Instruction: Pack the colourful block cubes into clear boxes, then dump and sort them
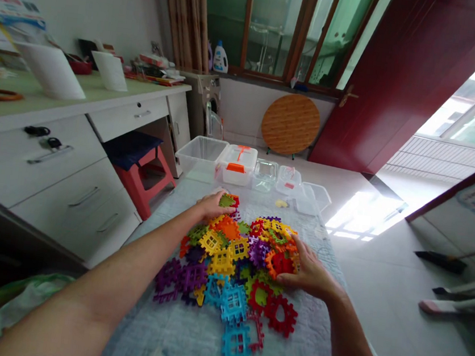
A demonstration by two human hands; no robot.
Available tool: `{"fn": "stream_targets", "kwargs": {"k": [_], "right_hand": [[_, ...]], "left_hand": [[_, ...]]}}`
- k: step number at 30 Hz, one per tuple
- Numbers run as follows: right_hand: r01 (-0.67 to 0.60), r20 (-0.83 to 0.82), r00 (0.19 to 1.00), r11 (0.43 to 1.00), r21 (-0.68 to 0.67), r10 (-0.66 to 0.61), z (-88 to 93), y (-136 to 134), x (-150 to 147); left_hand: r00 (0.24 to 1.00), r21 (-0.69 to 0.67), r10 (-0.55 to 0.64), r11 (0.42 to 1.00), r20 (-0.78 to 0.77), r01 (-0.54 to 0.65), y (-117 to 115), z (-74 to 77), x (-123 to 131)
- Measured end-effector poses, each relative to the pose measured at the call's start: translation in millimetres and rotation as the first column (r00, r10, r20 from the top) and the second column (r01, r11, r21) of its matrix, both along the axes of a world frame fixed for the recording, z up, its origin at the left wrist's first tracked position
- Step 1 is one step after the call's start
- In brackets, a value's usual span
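A heap of colourful plastic gear-edged building pieces lies on the light-blue cloth (185, 332). My left hand (212, 205) rests at the far left edge of the heap, thumb apart from the fingers, beside a green piece (227, 200); its fingertips are partly hidden. Against the heap's right side is my right hand (310, 271), cupped with thumb and fingers spread, touching red and orange pieces (282, 263). Yellow window-shaped pieces (223, 261) lie in the middle. Purple pieces (193, 277) are at the left, blue ones (236, 346) toward me, and a red one (282, 315) at front right.
Behind the heap stand a large clear bin (200, 150), a lidded box with orange latches (238, 169) and several smaller clear containers (289, 179). A white desk (85, 195) and red stool (145, 182) are at the left. A broom (440, 261) lies right.
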State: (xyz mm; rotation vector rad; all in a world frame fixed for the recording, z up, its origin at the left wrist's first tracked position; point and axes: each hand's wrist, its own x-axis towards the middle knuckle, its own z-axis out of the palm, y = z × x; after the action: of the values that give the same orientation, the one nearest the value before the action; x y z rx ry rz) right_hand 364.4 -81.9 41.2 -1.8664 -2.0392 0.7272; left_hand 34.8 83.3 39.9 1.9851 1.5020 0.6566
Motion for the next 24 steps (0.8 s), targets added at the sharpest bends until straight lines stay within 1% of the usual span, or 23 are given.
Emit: {"fn": "stream_targets", "kwargs": {"k": [3, 6, 8, 13, 15, 18, 21, 24], "right_hand": [[-0.101, 0.008, 0.995, 0.995, -0.009, 0.101, -0.3, -2.3, -17.4], [-0.164, 0.019, 0.986, 0.986, 0.016, 0.164, -1.0, -3.1, -37.5], [-0.184, 0.017, 0.983, 0.981, 0.061, 0.184, -2.1, -3.0, -49.1], [-0.247, -0.065, 0.961, 0.939, 0.241, 0.269, -1.9, -1.5, -66.9], [-0.239, -0.108, 0.954, 0.925, 0.294, 0.281, -1.0, 0.3, -70.8], [-0.204, -0.173, 0.946, 0.916, 0.345, 0.276, -0.3, 5.6, -75.6], [-0.159, -0.216, 0.945, 0.921, 0.355, 0.246, 2.1, 14.2, -80.2], [-0.111, -0.24, 0.949, 0.926, 0.36, 0.207, 10.4, 25.6, -85.7]], "left_hand": [[0.999, -0.058, -0.048, 0.997, 0.007, 0.049, -3.0, -6.1, 6.5], [0.987, -0.108, -0.132, 0.984, 0.094, 0.141, -11.7, -6.8, 12.8], [0.967, -0.152, -0.174, 0.967, 0.184, 0.203, -18.1, -5.3, 17.0], [0.911, -0.257, -0.191, 0.92, 0.365, 0.295, -32.0, 3.9, 26.6], [0.877, -0.295, -0.198, 0.89, 0.438, 0.348, -36.7, 10.0, 28.9], [0.82, -0.335, -0.162, 0.856, 0.549, 0.394, -43.8, 20.6, 32.3], [0.759, -0.297, -0.165, 0.852, 0.63, 0.431, -51.4, 30.9, 37.3], [0.749, -0.242, -0.224, 0.855, 0.624, 0.458, -60.7, 39.8, 39.9]]}}
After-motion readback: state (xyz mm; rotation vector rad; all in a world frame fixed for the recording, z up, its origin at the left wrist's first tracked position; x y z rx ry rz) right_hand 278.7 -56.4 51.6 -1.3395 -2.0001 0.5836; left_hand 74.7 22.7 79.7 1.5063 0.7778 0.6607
